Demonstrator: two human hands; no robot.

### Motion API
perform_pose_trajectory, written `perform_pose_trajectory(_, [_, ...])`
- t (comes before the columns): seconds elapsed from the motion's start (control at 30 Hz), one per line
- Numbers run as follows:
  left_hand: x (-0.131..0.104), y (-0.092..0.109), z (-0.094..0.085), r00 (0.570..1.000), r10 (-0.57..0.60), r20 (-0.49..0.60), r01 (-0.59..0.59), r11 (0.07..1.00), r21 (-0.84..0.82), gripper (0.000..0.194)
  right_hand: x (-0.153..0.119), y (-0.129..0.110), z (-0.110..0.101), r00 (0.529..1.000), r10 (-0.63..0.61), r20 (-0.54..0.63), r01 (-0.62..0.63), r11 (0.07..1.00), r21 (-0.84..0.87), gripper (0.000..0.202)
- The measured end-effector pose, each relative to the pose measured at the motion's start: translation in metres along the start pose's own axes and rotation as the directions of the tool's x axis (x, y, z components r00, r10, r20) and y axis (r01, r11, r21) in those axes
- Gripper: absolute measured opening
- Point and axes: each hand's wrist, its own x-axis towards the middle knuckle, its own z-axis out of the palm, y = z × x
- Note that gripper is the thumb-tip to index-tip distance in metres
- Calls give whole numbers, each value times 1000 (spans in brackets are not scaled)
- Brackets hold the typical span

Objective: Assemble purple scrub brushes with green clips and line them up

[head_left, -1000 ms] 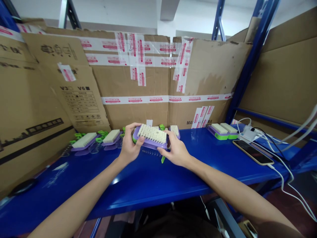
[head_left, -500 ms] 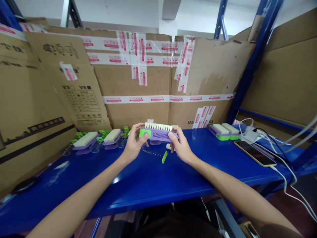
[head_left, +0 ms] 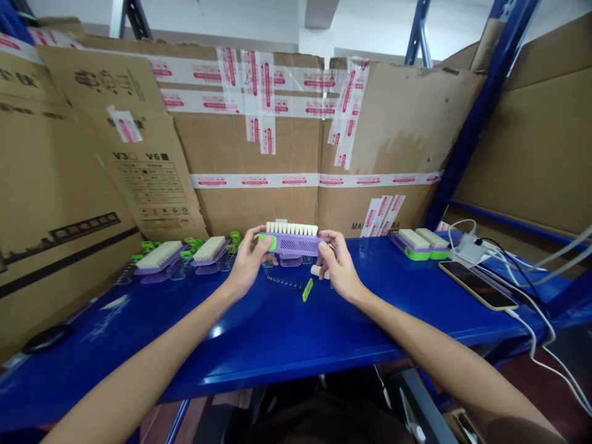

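Between both hands a purple brush (head_left: 296, 244) with pale bristles facing up is held above the blue table. My left hand (head_left: 248, 259) grips its left end, thumb on the green part there. At the right end, my right hand (head_left: 338, 264) is closed round the brush, thumb against its front side. Below lie a row of small springs or a coil (head_left: 283, 282), too fine to tell which, and a small green plate (head_left: 308, 290). A white cylindrical piece (head_left: 319, 271) lies close to my right fingers, partly hidden by them.
At the back left, brush heads (head_left: 160, 257) stand among green parts (head_left: 189, 248) and clear pieces. Two finished-looking brushes (head_left: 416, 243) sit at the right. Nearby are a phone (head_left: 476, 285) and white cables (head_left: 539, 345). Cardboard (head_left: 259, 213) walls the back.
The brush has turned slightly and is now more level, its slotted side facing me more. My right fingers have shifted at its right end. The camera view has moved a little.
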Motion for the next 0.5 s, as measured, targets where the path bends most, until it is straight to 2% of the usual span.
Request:
perform_pose_trajectory(0.27, [-2,-2,-3,999,12,52,-21,983,180,57,3,-2,-3,999,-12,-46,16,997,70,58])
perform_pose_trajectory(0.5, [-5,-2,2,998,15,66,-24,990,141,57,4,-3,-3,999,-2,-33,3,1000,26,57])
